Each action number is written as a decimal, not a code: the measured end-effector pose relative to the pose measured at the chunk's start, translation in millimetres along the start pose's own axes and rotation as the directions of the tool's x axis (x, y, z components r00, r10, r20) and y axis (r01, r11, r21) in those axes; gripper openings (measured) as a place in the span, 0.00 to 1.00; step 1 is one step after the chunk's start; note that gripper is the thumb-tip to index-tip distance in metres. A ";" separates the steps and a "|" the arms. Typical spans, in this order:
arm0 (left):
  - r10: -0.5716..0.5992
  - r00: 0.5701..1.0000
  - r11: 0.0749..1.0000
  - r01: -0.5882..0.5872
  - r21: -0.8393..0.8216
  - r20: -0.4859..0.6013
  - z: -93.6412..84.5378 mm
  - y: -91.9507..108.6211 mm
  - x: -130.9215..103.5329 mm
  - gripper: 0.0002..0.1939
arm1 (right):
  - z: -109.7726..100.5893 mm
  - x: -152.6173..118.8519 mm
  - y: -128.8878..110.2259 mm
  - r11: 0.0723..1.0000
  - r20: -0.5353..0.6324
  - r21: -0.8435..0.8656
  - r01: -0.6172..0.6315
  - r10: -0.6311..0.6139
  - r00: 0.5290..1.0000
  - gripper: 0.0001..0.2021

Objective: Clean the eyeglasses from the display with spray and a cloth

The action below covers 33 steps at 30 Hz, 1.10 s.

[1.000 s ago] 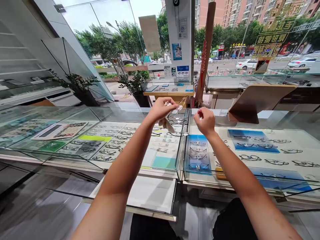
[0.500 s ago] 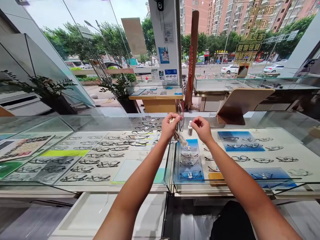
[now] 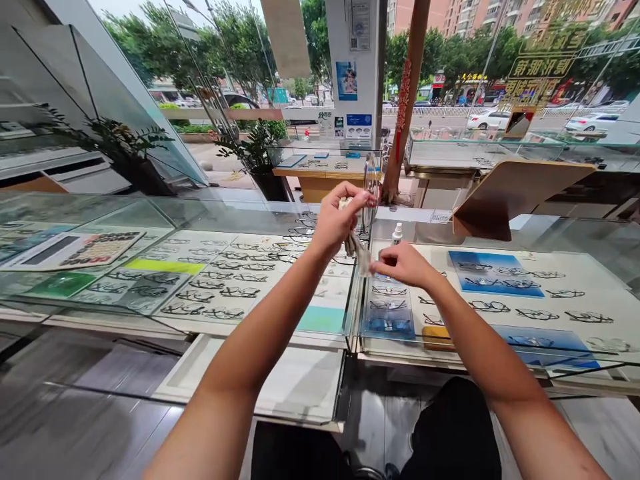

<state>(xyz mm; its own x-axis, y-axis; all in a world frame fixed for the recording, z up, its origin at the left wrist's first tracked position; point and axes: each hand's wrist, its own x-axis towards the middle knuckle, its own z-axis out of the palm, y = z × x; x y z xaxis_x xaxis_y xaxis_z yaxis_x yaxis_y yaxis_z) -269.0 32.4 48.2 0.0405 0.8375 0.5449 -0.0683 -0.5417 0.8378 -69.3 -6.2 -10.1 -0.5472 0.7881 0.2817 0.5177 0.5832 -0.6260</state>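
My left hand (image 3: 340, 217) is closed on a pair of glasses (image 3: 371, 177), held upright above the glass counter. A pale cloth (image 3: 356, 248) hangs from the same hand. Just below and to the right, my right hand (image 3: 403, 265) has its fingers pinched at the cloth's lower end. A small white spray bottle (image 3: 397, 233) stands on the counter top behind my right hand, apart from it.
Rows of glasses lie inside the glass display counter (image 3: 320, 341). A brown angled stand (image 3: 520, 193) is at the right back, a calculator-like board (image 3: 75, 250) at the left. An open white drawer (image 3: 295, 381) juts out below.
My right hand has let go of the white bottle, which now stands on the counter, and has moved to the cloth. The view has tilted down and shifted left.
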 end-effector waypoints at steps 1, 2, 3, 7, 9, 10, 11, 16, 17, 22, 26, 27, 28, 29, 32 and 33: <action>0.006 1.000 1.000 -0.006 -0.026 -0.010 -6.5 16.6 -2.1 0.19 | 9.6 -8.5 -17.6 0.999 0.125 -0.020 0.027 -0.024 0.992 0.22; 0.006 1.000 0.999 -0.007 -0.046 -0.022 -12.2 33.0 -5.2 0.19 | 23.4 -19.1 -36.5 0.995 0.228 -0.036 0.093 -0.083 0.970 0.17; -0.005 1.000 0.998 0.003 -0.057 -0.026 -16.8 48.5 -9.3 0.18 | 41.1 -31.5 -55.4 0.982 0.289 -0.037 0.187 -0.168 0.942 0.18; -0.040 0.999 0.994 0.038 -0.100 -0.016 -21.5 92.9 -30.8 0.14 | 126.2 -82.8 -107.0 0.887 0.453 -0.035 0.461 -0.397 0.798 0.45; -0.027 1.000 0.993 0.026 -0.115 -0.008 -17.0 104.1 -41.3 0.14 | 157.2 -98.3 -111.5 0.893 0.452 -0.143 0.427 -0.325 0.831 0.52; -0.015 1.000 0.994 0.015 -0.111 -0.007 -13.9 108.1 -45.8 0.14 | 166.8 -102.4 -109.5 0.899 0.439 -0.187 0.396 -0.284 0.852 0.53; -0.005 1.000 0.995 0.005 -0.102 -0.006 -10.6 111.5 -49.9 0.15 | 172.7 -104.5 -105.7 0.905 0.420 -0.221 0.363 -0.248 0.873 0.55; 0.063 0.997 0.992 -0.058 -0.116 0.041 3.0 122.3 -60.7 0.13 | 173.3 -97.3 -83.5 0.930 0.294 -0.286 0.230 -0.143 0.945 0.64; 0.076 0.996 0.991 -0.070 -0.114 0.043 4.5 121.8 -60.8 0.14 | 172.1 -93.9 -80.1 0.933 0.270 -0.302 0.193 -0.111 0.957 0.65; 0.101 0.994 0.991 -0.097 -0.092 0.041 7.2 98.8 -54.5 0.18 | 167.3 -72.7 -65.7 0.916 0.209 -0.400 0.025 0.064 0.976 0.67; 0.116 0.991 0.990 -0.110 -0.089 0.062 8.7 67.3 -45.8 0.18 | 164.9 -59.5 -54.6 0.894 0.152 -0.445 -0.051 0.132 0.980 0.60; 0.111 0.992 0.990 -0.106 -0.089 0.062 9.1 59.7 -43.6 0.18 | 164.5 -57.4 -52.1 0.889 0.139 -0.453 -0.067 0.144 0.980 0.58; 0.101 0.993 0.992 -0.096 -0.087 0.060 9.3 52.5 -41.3 0.18 | 164.2 -55.8 -49.8 0.884 0.129 -0.461 -0.081 0.157 0.979 0.56; 0.089 0.994 0.993 -0.085 -0.081 0.055 9.5 45.5 -39.0 0.18 | 164.0 -54.5 -47.8 0.879 0.119 -0.469 -0.092 0.166 0.979 0.54; 0.056 0.998 0.998 -0.055 -0.042 0.034 10.1 25.8 -31.7 0.18 | 164.0 -51.0 -44.5 0.867 0.070 -0.489 -0.096 0.148 0.987 0.46; 0.050 0.998 0.998 -0.049 -0.029 0.029 10.6 19.2 -29.1 0.18 | 164.7 -50.0 -44.4 0.861 0.051 -0.500 -0.091 0.135 0.990 0.44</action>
<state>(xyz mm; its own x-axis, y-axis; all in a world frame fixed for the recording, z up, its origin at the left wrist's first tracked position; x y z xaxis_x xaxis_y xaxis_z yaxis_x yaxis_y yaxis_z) -261.0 -3.1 48.7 0.0657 0.8069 0.5870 -0.0993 -0.5800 0.8085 -173.3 -103.9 -116.2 -0.5054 0.8485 0.1571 0.8246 0.5286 -0.2016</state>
